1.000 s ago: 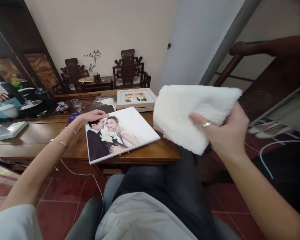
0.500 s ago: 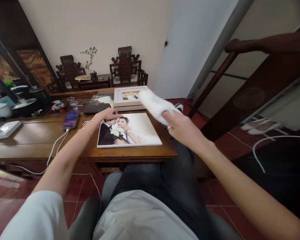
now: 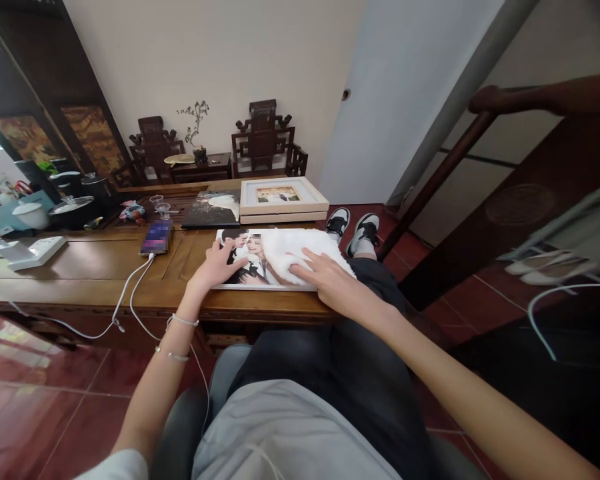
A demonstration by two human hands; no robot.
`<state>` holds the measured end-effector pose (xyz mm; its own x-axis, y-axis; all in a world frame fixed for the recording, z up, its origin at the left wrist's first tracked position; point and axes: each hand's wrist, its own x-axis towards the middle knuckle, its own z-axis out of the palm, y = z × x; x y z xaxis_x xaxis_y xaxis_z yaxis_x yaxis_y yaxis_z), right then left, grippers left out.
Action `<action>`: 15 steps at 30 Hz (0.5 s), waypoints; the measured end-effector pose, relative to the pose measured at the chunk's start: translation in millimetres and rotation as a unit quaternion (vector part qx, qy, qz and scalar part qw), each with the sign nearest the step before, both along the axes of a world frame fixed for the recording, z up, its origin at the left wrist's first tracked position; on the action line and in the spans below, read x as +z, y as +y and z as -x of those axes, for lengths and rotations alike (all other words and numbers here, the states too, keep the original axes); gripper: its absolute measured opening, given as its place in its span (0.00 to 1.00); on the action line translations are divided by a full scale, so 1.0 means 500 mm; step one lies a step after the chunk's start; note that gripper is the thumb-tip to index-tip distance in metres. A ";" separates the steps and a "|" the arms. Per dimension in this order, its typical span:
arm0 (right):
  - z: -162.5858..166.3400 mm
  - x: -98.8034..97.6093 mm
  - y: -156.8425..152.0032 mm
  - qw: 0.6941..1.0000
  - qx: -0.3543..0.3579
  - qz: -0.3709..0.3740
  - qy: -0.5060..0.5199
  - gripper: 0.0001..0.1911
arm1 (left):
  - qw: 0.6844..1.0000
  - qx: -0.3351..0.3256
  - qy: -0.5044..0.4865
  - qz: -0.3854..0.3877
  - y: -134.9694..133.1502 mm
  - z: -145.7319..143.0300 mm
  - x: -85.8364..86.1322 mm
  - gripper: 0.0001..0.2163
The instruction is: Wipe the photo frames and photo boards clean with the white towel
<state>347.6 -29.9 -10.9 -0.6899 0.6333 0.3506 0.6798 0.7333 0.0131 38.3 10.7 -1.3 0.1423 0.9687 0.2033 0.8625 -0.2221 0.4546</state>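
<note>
A flat photo print (image 3: 235,263) of a couple lies on the wooden table (image 3: 80,280) near its front edge. My left hand (image 3: 217,263) rests flat on the print's left part, fingers spread. A white fluffy cloth (image 3: 300,250) covers the print's right half. My right hand (image 3: 327,277) presses down on the cloth with fingers stretched out.
Behind the print sit a white framed picture (image 3: 283,198) and a dark photo book (image 3: 215,208). A phone (image 3: 156,237) on a white cable, a power strip (image 3: 33,252), cups and pots stand to the left. Stairs rise on the right. My crossed legs and shoes (image 3: 353,230) extend past the table's right end.
My right hand has brought the cloth down from the air onto the print. My left hand slid from the print's top left corner onto its left part.
</note>
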 end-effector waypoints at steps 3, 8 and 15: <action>0.008 0.005 -0.007 1.000 0.004 0.015 0.012 0.46 | 0.998 0.000 -0.031 -0.057 -0.036 0.012 -0.006 0.26; 0.017 0.025 -0.007 0.999 0.010 0.027 0.032 0.42 | 0.997 -0.043 -0.033 -0.061 -0.046 0.041 0.012 0.21; 0.013 0.055 0.114 0.996 -0.074 -0.034 0.049 0.35 | 0.997 -0.049 -0.029 -0.058 -0.041 0.052 0.013 0.24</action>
